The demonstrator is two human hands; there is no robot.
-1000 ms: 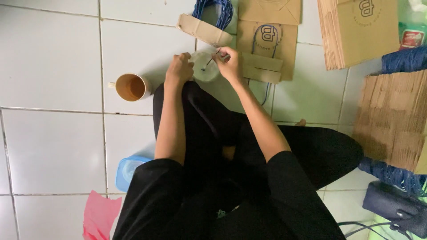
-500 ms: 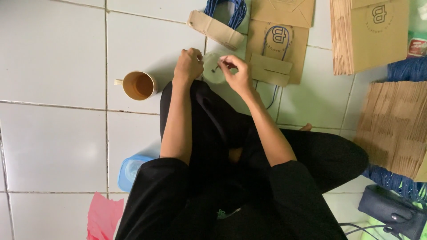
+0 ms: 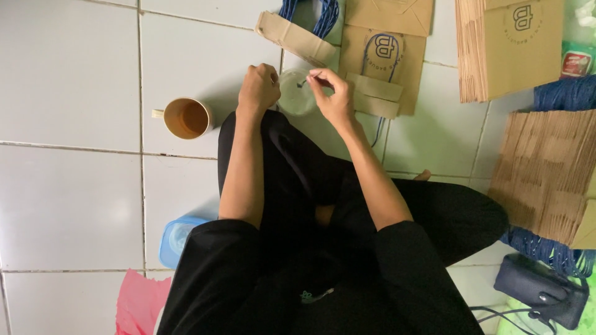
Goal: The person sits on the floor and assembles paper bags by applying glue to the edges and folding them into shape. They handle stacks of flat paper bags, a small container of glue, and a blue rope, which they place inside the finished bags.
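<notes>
Right hand [image 3: 332,93] lifted, cord end [image 3: 302,81] — pointing left

Mug [image 3: 185,118], stacked brown paper bags [image 3: 509,49], blue tub [image 3: 177,239], dark pouch [image 3: 540,291]

Too small to tell, perhaps cord: dark bit pinched in right hand [image 3: 332,93] fingertips, above pale lid [image 3: 295,96].

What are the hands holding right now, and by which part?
The right hand pinches a small thin dark piece at its end, over a pale round container. The left hand is closed in a fist beside it; whether it holds anything cannot be told.
</notes>
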